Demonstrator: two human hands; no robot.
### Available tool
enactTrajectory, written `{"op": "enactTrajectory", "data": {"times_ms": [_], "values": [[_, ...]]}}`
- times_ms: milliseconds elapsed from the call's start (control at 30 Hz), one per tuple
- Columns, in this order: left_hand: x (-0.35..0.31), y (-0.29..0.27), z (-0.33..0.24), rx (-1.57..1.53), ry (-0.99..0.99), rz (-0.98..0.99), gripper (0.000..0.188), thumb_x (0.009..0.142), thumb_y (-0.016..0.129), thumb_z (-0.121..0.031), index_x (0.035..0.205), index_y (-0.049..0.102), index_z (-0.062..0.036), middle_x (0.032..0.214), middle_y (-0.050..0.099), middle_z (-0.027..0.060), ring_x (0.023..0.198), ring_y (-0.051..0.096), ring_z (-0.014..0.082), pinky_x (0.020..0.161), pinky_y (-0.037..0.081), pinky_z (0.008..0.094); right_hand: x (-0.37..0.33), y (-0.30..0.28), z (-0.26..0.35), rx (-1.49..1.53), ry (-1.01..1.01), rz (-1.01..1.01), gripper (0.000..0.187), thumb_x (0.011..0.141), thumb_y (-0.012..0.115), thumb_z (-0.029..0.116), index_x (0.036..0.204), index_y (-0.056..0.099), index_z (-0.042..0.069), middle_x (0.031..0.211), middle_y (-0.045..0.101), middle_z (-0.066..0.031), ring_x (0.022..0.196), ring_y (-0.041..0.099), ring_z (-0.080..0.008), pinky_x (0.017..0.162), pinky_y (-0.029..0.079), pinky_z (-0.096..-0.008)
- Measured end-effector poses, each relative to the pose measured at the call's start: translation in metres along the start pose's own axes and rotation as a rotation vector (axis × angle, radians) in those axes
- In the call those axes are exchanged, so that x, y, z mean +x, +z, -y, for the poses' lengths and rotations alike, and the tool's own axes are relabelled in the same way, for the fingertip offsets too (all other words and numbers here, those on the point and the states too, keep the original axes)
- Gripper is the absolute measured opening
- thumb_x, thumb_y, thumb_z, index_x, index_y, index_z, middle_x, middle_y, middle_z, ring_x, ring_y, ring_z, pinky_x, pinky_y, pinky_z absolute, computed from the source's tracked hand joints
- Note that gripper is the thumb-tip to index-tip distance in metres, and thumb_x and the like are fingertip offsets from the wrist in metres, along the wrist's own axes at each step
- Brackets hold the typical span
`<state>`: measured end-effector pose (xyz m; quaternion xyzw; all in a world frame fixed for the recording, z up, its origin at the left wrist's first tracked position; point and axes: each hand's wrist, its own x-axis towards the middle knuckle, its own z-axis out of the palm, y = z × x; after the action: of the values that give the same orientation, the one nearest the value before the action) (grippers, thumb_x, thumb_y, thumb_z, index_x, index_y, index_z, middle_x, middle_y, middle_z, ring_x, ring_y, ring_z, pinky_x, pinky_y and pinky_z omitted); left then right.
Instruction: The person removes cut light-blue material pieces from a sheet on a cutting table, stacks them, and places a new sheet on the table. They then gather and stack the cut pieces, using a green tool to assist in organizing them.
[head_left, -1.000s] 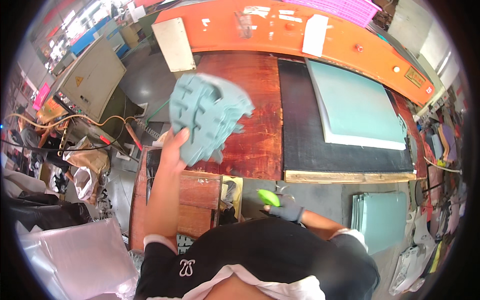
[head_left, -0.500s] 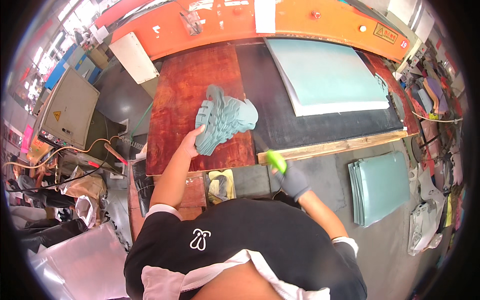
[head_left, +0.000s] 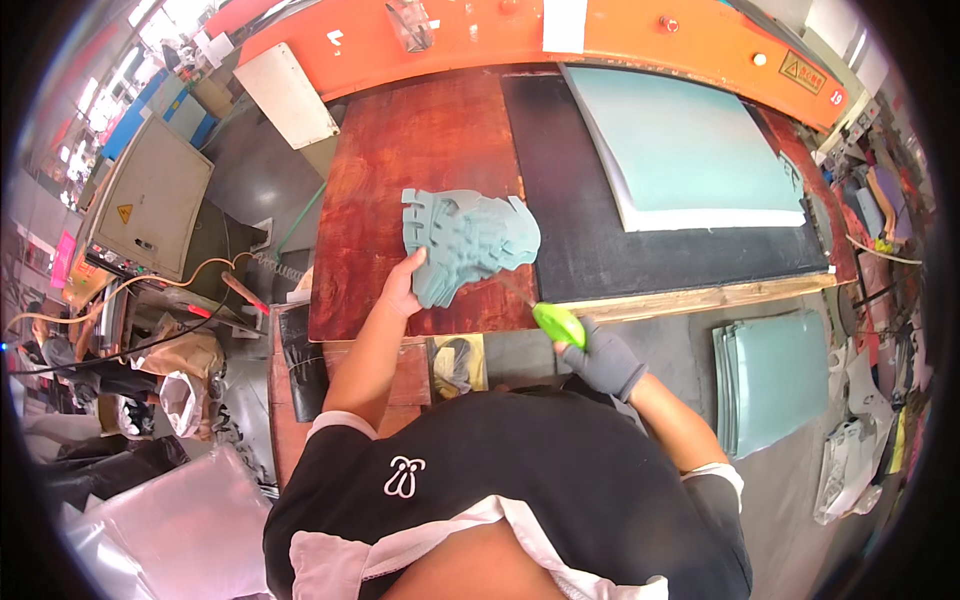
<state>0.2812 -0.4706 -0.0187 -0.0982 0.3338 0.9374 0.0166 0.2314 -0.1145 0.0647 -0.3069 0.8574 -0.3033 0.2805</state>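
My bare left hand (head_left: 403,287) is closed on the near left edge of a stack of pale blue-green cut-out sheet pieces (head_left: 468,240) with notched, wavy outlines. The stack is tilted over the red-brown board (head_left: 360,180); whether it rests on the board I cannot tell. In a grey glove, my right hand (head_left: 608,362) grips a tool with a bright green handle (head_left: 558,325). Its thin shaft points toward the lower right side of the stack and is blurred, so the exact kind of tool does not show.
A pile of large pale blue-green sheets (head_left: 700,160) lies on the black surface (head_left: 640,250) at the right. The orange machine beam (head_left: 480,40) spans the back. More sheets (head_left: 775,375) stand on the floor at right. A grey metal cabinet (head_left: 150,205) is at left.
The stack has turned in my left hand, and its upper end has tipped to the left. My right hand remains near it with the green-handled tool. The whole view has shifted slightly.
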Motion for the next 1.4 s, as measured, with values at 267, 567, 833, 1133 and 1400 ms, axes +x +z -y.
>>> {"op": "enactTrajectory", "data": {"times_ms": [267, 567, 833, 1133, 1400], "values": [[0.014, 0.04, -0.025, -0.421, 0.248, 0.298, 0.049, 0.093, 0.036, -0.043, 0.13, 0.045, -0.0128, 0.118, 0.058, 0.0113, 0.098, 0.059, 0.0321, 0.095, 0.039, 0.0525, 0.002, -0.01, 0.028, 0.244, 0.065, -0.182, 0.044, 0.085, 0.056, 0.04, 0.104, 0.047, 0.002, 0.078, 0.062, -0.0238, 0.077, 0.061, -0.041, 0.068, 0.047, -0.0455], [0.007, 0.05, -0.054, -0.625, 0.381, 0.147, 0.042, 0.086, 0.044, -0.039, 0.112, 0.058, -0.0097, 0.112, 0.059, 0.0098, 0.104, 0.056, 0.03, 0.107, 0.02, 0.0479, 0.018, 0.005, 0.045, 0.045, -0.015, -0.26, 0.049, 0.083, 0.056, 0.045, 0.101, 0.048, 0.001, 0.08, 0.061, -0.0269, 0.077, 0.061, -0.042, 0.065, 0.047, -0.0482], [-0.012, 0.044, -0.064, -0.653, 0.311, 0.234, 0.037, 0.085, 0.045, -0.036, 0.104, 0.063, -0.0097, 0.108, 0.062, 0.0103, 0.099, 0.057, 0.0313, 0.104, 0.026, 0.0495, 0.034, 0.003, 0.05, 0.052, -0.153, 0.073, 0.048, 0.083, 0.057, 0.044, 0.102, 0.047, 0.0, 0.077, 0.06, -0.0258, 0.076, 0.06, -0.0427, 0.068, 0.045, -0.0483], [-0.051, 0.028, -0.056, -0.269, 0.245, 0.092, 0.054, 0.082, 0.049, -0.04, 0.129, 0.046, -0.0137, 0.123, 0.054, 0.0102, 0.117, 0.048, 0.0334, 0.102, 0.028, 0.0562, 0.031, -0.006, 0.059, 0.22, -0.031, -0.284, 0.033, 0.086, 0.059, 0.03, 0.101, 0.049, 0.002, 0.078, 0.059, -0.0196, 0.074, 0.062, -0.0309, 0.067, 0.046, -0.0396], [-0.091, 0.044, -0.082, 0.135, 0.245, -0.012, 0.056, 0.077, 0.061, -0.031, 0.127, 0.047, -0.0129, 0.123, 0.054, 0.0112, 0.115, 0.05, 0.0302, 0.098, 0.034, 0.0512, 0.025, -0.005, 0.059, 0.049, -0.283, 0.041, 0.038, 0.085, 0.06, 0.035, 0.102, 0.048, 0.003, 0.077, 0.059, -0.0214, 0.076, 0.061, -0.0391, 0.064, 0.047, -0.042]]}}
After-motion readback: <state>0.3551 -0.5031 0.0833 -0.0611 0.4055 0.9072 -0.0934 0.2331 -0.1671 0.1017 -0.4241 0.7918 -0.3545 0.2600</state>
